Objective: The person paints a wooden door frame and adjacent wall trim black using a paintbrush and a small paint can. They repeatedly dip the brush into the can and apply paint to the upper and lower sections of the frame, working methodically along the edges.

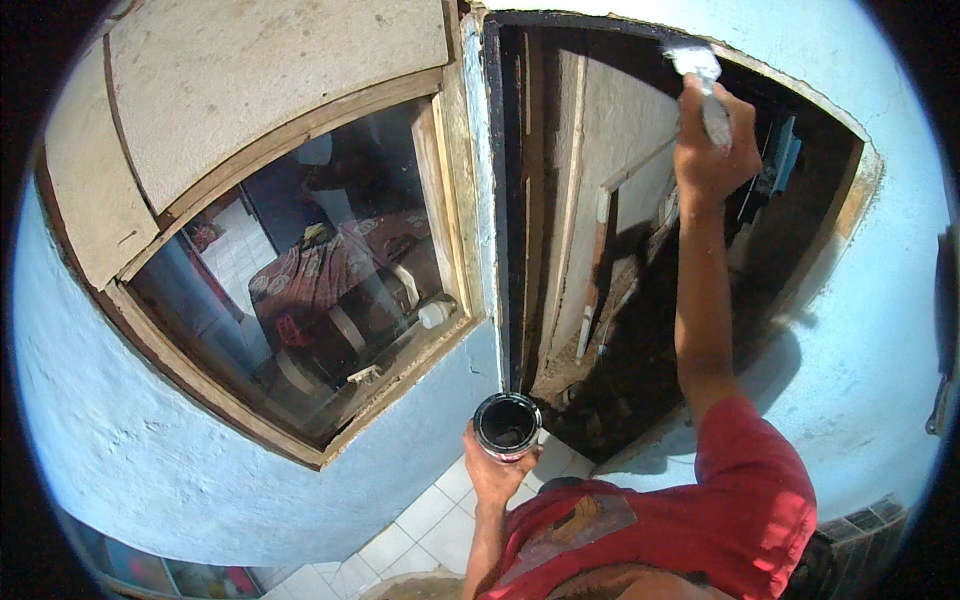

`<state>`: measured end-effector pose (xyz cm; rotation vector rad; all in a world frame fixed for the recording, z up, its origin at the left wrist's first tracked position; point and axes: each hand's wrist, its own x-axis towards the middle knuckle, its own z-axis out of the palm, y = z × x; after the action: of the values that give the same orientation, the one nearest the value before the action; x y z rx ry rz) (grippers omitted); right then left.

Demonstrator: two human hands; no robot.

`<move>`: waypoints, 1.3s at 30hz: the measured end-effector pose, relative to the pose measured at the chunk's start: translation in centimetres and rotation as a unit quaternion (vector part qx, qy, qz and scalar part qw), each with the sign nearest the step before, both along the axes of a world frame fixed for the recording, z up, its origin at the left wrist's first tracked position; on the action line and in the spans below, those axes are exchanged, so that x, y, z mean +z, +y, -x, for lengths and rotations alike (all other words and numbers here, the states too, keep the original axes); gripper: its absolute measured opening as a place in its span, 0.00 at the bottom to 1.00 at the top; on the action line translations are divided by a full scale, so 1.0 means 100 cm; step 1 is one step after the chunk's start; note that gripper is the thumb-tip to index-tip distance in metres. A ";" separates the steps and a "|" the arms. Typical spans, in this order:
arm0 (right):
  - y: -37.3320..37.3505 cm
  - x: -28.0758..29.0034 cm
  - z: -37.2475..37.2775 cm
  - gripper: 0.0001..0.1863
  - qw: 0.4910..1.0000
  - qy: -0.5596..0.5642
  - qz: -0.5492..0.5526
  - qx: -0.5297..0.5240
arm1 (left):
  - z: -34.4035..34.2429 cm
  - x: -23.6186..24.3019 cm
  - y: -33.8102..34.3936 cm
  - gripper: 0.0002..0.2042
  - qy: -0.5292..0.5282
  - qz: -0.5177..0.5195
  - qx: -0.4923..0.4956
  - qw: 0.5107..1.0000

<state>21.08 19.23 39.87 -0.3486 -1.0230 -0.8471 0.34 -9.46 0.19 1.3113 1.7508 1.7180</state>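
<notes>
My left hand (pixel 492 474) is wrapped round a small open paint can (pixel 507 452), held upright low in front of me. Dark paint (pixel 505 424) shows inside it, and its rim is smeared black and white. Raised high to the right, my right hand (pixel 712 160) grips a paintbrush (pixel 716 120) by its handle, fingers closed. The brush's bright metal band sits close to the top bar of the door frame (pixel 570 20); glare hides the bristles, so contact cannot be told. Black paint covers the left post and much of the top bar.
Left of the doorway is a wood-framed glass window (pixel 340 270) with boards (pixel 270 90) above it. Light blue walls (pixel 200 450) stand on both sides. Through the doorway are a pale panel (pixel 625 120) and wooden pieces in shadow. White tiles (pixel 425 512) cover the floor below.
</notes>
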 end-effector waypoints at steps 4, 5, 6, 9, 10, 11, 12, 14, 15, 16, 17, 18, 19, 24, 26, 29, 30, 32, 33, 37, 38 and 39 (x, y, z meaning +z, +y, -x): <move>0.016 0.004 0.041 0.12 0.993 -0.110 0.015 0.051 | -0.002 0.002 0.003 0.55 -0.005 0.012 -0.008 1.000; 0.022 0.007 0.048 0.12 0.987 -0.125 0.058 0.088 | -0.002 0.003 0.003 0.55 -0.004 0.007 -0.011 1.000; 0.028 0.009 0.049 0.12 0.985 -0.119 0.100 0.080 | -0.003 0.004 0.003 0.54 -0.004 -0.005 -0.015 1.000; 0.035 0.014 0.032 0.13 0.995 -0.073 0.068 -0.005 | -0.004 0.006 -0.002 0.54 -0.001 -0.019 -0.025 0.999; 0.032 0.011 0.021 0.12 0.987 -0.010 0.155 -0.036 | -0.003 0.006 -0.004 0.53 -0.005 -0.014 -0.018 1.000; 0.027 0.010 0.007 0.11 0.997 -0.043 0.026 0.064 | -0.003 0.006 -0.005 0.53 -0.018 -0.003 -0.017 1.000; 0.019 0.008 -0.009 0.12 0.998 -0.053 -0.006 -0.039 | -0.003 0.006 -0.006 0.53 -0.029 -0.002 -0.015 0.999; 0.003 0.006 -0.031 0.15 0.997 0.044 0.000 -0.061 | -0.002 0.003 -0.007 0.53 -0.050 -0.001 -0.013 0.999; -0.008 0.002 -0.039 0.15 0.996 0.075 0.043 0.000 | -0.001 0.001 -0.006 0.53 -0.060 -0.003 -0.012 0.998; -0.019 0.001 -0.047 0.15 0.996 0.079 0.005 -0.042 | 0.000 0.000 -0.005 0.53 -0.068 -0.015 -0.013 0.998; -0.029 0.001 -0.053 0.15 0.993 0.084 -0.030 -0.083 | 0.002 -0.002 -0.003 0.53 -0.059 -0.010 -0.009 0.998; -0.039 -0.002 -0.056 0.14 0.993 0.102 -0.021 -0.063 | 0.003 -0.003 -0.001 0.53 -0.048 -0.015 -0.007 0.999; -0.046 -0.006 -0.057 0.14 0.992 0.119 -0.009 -0.042 | 0.005 -0.004 0.002 0.54 -0.042 -0.022 -0.009 0.999; -0.039 -0.004 -0.039 0.16 0.997 -0.004 0.014 -0.077 | 0.001 -0.002 0.019 0.53 -0.031 -0.024 -0.044 0.998; -0.029 0.001 -0.038 0.15 0.996 -0.027 0.032 -0.079 | -0.005 0.002 0.025 0.53 -0.041 -0.031 -0.072 0.996; -0.030 0.006 -0.053 0.15 0.997 0.022 0.021 -0.070 | -0.010 0.010 0.030 0.53 -0.051 -0.031 -0.107 0.992; -0.037 0.006 -0.064 0.15 0.995 0.054 0.006 -0.087 | -0.012 0.013 0.030 0.53 -0.035 -0.026 -0.107 0.993; -0.058 0.004 -0.088 0.15 0.987 0.117 0.013 -0.113 | -0.016 0.018 0.031 0.52 -0.020 -0.016 -0.104 0.994; -0.070 0.003 -0.100 0.15 0.980 0.153 0.033 -0.123 | -0.018 0.020 0.033 0.53 -0.020 0.011 -0.104 0.994; -0.106 -0.007 -0.116 0.14 0.986 0.169 0.001 -0.001 | -0.027 0.024 0.057 0.52 0.002 0.060 -0.127 0.990; -0.114 -0.009 -0.116 0.13 0.987 0.160 0.004 -0.008 | -0.029 0.023 0.066 0.52 0.020 0.048 -0.135 0.990; -0.121 -0.010 -0.115 0.13 0.986 0.167 0.013 -0.016 | -0.030 0.022 0.078 0.52 0.042 0.028 -0.167 0.985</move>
<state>32.57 7.11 38.87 -0.5112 -0.7184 -0.7730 3.33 -1.64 2.35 1.5702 1.5036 1.4364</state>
